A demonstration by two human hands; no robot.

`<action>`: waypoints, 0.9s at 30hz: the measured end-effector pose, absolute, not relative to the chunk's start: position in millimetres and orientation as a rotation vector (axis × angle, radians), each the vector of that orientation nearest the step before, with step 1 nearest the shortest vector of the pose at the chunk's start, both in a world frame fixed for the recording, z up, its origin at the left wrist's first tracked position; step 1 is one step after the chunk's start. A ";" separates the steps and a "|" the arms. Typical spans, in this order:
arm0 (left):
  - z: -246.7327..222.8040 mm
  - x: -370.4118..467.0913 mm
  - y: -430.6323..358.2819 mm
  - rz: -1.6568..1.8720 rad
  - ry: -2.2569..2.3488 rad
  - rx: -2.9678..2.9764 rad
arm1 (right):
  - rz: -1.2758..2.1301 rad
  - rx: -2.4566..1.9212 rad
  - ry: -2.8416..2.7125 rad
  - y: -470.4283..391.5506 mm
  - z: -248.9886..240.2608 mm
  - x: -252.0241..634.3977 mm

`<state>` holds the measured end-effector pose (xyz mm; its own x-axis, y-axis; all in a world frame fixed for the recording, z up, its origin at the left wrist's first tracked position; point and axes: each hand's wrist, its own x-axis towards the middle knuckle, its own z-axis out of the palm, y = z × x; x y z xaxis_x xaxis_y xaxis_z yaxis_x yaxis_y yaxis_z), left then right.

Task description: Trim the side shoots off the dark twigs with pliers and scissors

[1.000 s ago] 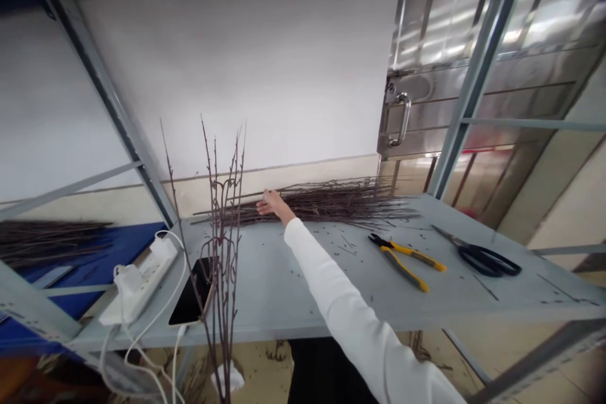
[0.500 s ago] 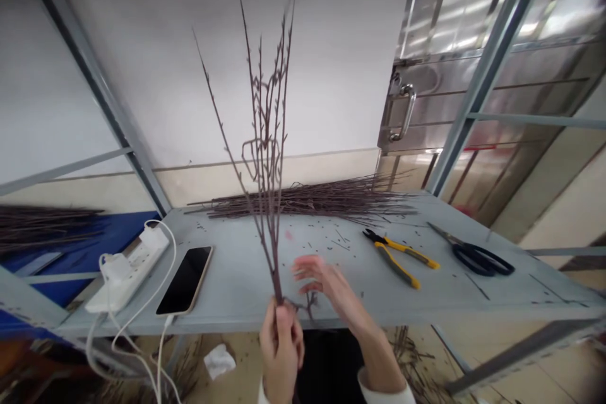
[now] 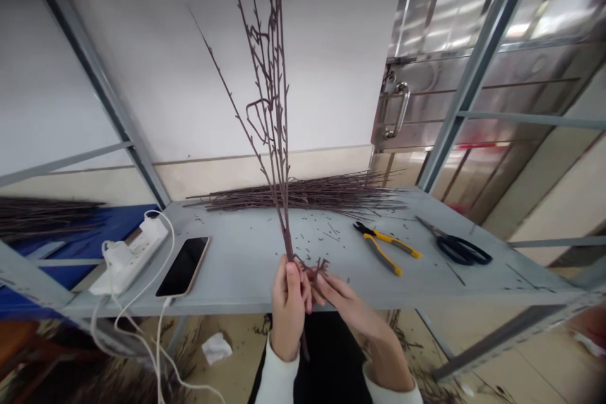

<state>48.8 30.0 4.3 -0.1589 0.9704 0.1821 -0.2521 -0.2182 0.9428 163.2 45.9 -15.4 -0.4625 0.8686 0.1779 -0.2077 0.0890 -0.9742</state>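
Observation:
My left hand [image 3: 288,309] is closed around the lower stem of a bundle of thin dark brown twigs [image 3: 288,243]. The bundle stands nearly upright over the front edge of the table, its slender budded tips fanning out. Some of its twigs are bent into loops, and one leans off to the left. A short, crooked side twig [image 3: 322,265] sticks out to the right near the grip. The fingers of my right hand [image 3: 348,303] are closed on this side twig, close to the left fingers. The fingertips partly hide the join.
A pile of twigs [image 3: 322,194] lies along the table's back. To the right are yellow-handled cutting pliers [image 3: 386,246] and dark-handled scissors [image 3: 457,246]. A phone [image 3: 184,267] and a white power strip [image 3: 130,259] with cables are at left. Metal posts [image 3: 478,69] frame the table [image 3: 227,278].
My right hand has come down and left, closing on the side twig. The bundle has risen slightly in view, still in my left hand.

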 end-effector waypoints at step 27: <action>3.2 34.4 22.9 1.585 0.977 1.091 | 1.317 -0.768 -1.488 49.0 -41.6 149.9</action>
<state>34.4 22.9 3.2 -0.1563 0.9672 0.2002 -0.2557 -0.2355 0.9376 149.9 49.0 -41.6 -0.3318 0.9093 0.2511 -0.1385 0.2164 -0.9664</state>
